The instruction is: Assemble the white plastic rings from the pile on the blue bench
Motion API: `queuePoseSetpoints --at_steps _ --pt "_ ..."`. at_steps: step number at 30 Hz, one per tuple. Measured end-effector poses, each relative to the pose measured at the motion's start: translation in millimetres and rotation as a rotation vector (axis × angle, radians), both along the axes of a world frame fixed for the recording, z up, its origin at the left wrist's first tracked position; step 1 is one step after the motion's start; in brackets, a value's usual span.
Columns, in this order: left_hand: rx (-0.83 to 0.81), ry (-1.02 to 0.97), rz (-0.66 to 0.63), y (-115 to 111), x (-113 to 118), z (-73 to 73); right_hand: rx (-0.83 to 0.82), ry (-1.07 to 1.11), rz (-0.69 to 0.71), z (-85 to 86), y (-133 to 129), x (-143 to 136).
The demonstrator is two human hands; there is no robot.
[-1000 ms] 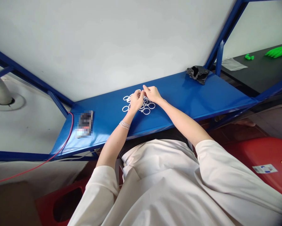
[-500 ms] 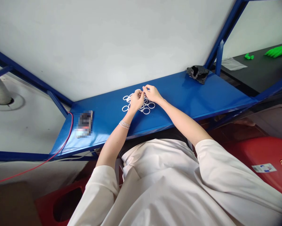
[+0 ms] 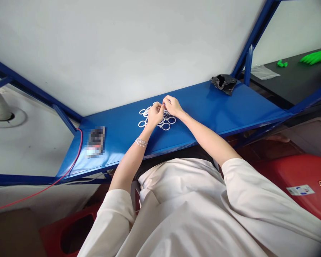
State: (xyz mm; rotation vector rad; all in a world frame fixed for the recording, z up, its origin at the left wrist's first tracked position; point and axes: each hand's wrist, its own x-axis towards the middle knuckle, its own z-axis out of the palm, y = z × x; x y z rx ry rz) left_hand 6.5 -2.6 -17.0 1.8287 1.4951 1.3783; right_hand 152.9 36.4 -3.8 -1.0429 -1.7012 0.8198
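Note:
Several thin white rings (image 3: pixel 165 126) lie in a loose cluster on the blue tabletop (image 3: pixel 123 126), some overlapping. Over the cluster, my left hand (image 3: pixel 156 113) is closed with its fingertips pinched together; silver bracelets circle that wrist. My right hand (image 3: pixel 172 105) is closed too, its fingertips meeting those of the left above the rings. Whatever sits between the fingertips is too small and too covered to make out. Part of the ring cluster is hidden under my hands.
A crumpled black plastic bag (image 3: pixel 224 84) sits at the table's back right. A pixelated object (image 3: pixel 95 142) lies at the left, near a red cable (image 3: pixel 80 146) over the table edge. Blue frame bars rise on both sides. A red stool (image 3: pixel 291 175) stands at the right.
Both hands stay pinched together over the rings, with only a very slight shift of the right fingers. The whole view has moved a little.

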Motion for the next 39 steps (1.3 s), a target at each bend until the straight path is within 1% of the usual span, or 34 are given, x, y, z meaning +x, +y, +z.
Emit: queuePoseSetpoints --at_steps 6,14,19,26,30,35,39 --pt "0.006 0.0 -0.004 1 -1 -2.2 0.025 0.029 -0.002 -3.7 2 0" --pt "0.026 -0.049 0.032 1 1 -4.7 0.045 0.035 0.022 -6.8 4 -2" --pt "0.046 -0.035 0.028 -1 2 -3.5 0.021 0.04 -0.004 -3.5 3 -3" --pt "0.024 -0.042 0.018 -2 4 -1.8 -0.058 0.045 -0.035 2.3 -2 -1" --pt "0.016 -0.042 0.011 -3 4 -0.2 -0.058 0.041 -0.016 3.0 -4 -1" --pt "0.001 -0.033 0.02 -5 5 3.3 -0.038 -0.034 -0.035 4.5 -3 -1" --pt "-0.006 -0.022 0.026 -4 4 2.6 -0.038 -0.046 -0.014 4.1 -3 -1"
